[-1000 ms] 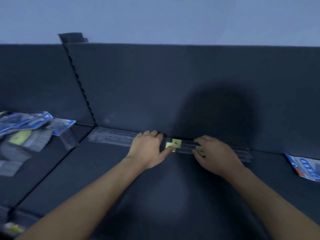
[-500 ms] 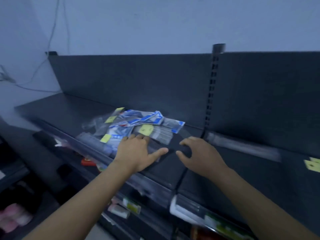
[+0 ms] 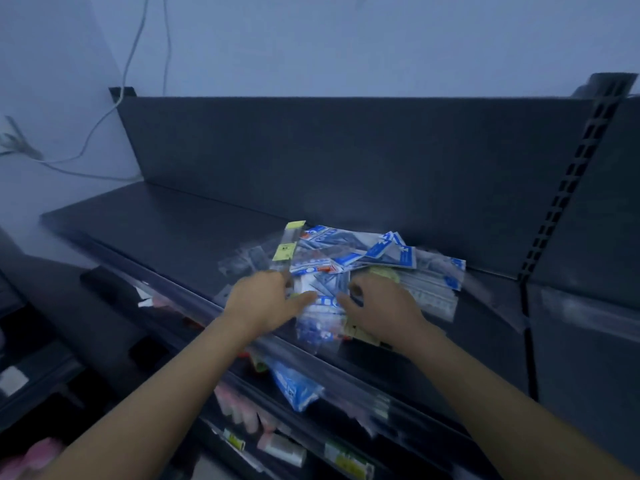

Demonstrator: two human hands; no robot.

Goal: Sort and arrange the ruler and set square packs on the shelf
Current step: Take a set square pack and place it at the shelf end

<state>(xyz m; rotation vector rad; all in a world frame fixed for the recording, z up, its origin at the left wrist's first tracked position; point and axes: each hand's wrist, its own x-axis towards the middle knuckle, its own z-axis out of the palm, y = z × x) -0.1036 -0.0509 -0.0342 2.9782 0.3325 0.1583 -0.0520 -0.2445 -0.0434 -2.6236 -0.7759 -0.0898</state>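
A jumbled heap of clear plastic ruler and set square packs (image 3: 346, 258), printed blue-white with yellow tags, lies at the dark metal shelf (image 3: 173, 230) front edge. The left hand (image 3: 266, 299) rests flat on the heap. The right hand (image 3: 381, 306) curls into it, and its grasp is too blurred to tell.

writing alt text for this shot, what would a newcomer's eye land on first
A jumbled heap of clear plastic packs with blue-and-white and yellow labels lies on the dark metal shelf, centre frame. The person's left hand and right hand meet at its near edge, blurred. White cables hang down the pale wall at upper left.
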